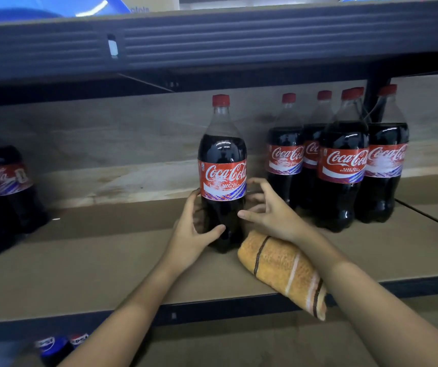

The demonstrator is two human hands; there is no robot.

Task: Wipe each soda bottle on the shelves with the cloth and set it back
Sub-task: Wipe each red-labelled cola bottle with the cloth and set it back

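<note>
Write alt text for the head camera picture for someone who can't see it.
A left hand grips an upright cola bottle on a shelf; the right hand hovers open beside it, over an orange cloth. More bottles stand right.

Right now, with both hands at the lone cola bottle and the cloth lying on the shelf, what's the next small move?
Probably let go and move to the next bottle. The cola bottle stands upright on the shelf, left hand curled round its base, right hand open beside it. The cloth lies under the right wrist, ready to take up.

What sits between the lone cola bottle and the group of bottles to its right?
Only the right hand, fingers spread beside the lone Coca-Cola bottle; the head view shows nothing else before the bottle group.
</note>
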